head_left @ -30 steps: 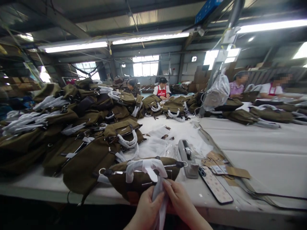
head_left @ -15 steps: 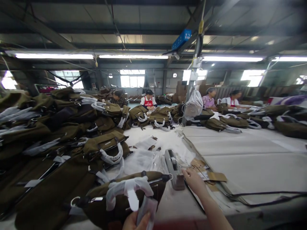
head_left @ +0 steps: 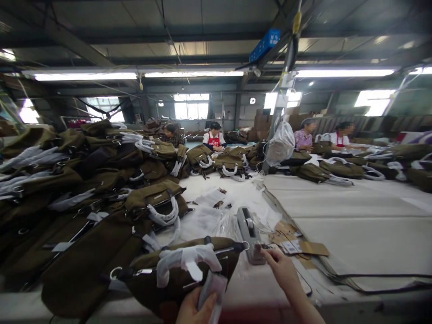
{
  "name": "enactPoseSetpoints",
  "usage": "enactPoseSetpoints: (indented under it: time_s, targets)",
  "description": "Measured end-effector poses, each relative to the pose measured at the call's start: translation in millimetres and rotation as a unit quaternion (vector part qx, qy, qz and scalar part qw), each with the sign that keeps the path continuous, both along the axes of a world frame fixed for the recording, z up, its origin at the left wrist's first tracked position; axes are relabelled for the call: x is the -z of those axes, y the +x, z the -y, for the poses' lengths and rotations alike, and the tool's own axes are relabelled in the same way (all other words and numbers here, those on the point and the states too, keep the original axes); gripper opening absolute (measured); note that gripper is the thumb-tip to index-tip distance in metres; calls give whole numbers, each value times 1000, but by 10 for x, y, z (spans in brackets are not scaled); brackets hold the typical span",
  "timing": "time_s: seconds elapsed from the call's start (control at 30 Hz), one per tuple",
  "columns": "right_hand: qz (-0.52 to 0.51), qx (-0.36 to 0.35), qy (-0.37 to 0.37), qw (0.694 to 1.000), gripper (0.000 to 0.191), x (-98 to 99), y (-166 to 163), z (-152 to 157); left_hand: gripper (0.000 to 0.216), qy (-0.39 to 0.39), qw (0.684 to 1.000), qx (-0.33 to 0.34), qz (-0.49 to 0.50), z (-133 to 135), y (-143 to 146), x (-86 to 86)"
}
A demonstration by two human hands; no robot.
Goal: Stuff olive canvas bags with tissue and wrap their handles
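**Left hand on the wrap, right hand at the dispenser**

Your left hand [head_left: 194,308] sits at the bottom centre of the frame, its grip pinched on a strip of white wrapping [head_left: 211,294] that stands up between thumb and fingers. Just above it lies the olive bag [head_left: 178,279], on its side at the near edge of the worktop [head_left: 354,225], its handle [head_left: 185,261] already bound in white wrap.

Your right hand [head_left: 281,267] reaches out in the lower centre-right, fingertips touching the base end of the grey tape dispenser [head_left: 249,234] — whether that grip has closed on anything, you cannot tell from here. Just right of the dispenser lie brown card tags [head_left: 303,245], and a dark cable [head_left: 371,276] runs along the worktop to the right.

The left half of the frame is heaped with more olive bags [head_left: 84,198], many with white-wrapped handles. Clear plastic sheets [head_left: 209,216] lie in the middle. Far back — upper centre and right — other people [head_left: 214,137] sit working.
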State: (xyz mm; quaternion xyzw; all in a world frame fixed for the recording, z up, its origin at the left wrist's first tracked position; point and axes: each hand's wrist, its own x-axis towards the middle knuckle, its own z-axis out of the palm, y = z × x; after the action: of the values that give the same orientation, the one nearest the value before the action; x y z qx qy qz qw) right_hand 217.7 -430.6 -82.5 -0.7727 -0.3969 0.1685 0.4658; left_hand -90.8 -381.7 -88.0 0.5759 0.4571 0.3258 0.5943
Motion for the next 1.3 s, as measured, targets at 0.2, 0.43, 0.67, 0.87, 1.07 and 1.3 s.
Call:
enactPoseSetpoints:
  time_s: [0.2, 0.43, 0.67, 0.87, 1.07, 1.3]
  targets:
    - [-95, -9, -18, 995, 50, 202, 6, -41, 81, -53, 997, -15, 62, 20, 43, -78]
    - [-105, 4, -51, 993, 50, 210, 36, -51, 70, -61, 994, -6, 88, 97, 10, -256]
    - [-128, -38, -111, 985, 52, 139, -164, 147, 62, -58, 996, 20, 67, 60, -46, -284]
    - [-146, -235, -54, 959, 50, -434, -855, 298, 52, -28, 999, 34, 32, 38, -60, -362]
    - [-63, -293, -74, 951, 45, -805, -1388, 94, 46, -27, 999, 32, 31, 41, -67, -376]
    - [60, -241, -126, 961, 43, -796, -1501, -107, 38, -1, 1000, 29, 9, 66, -95, -449]
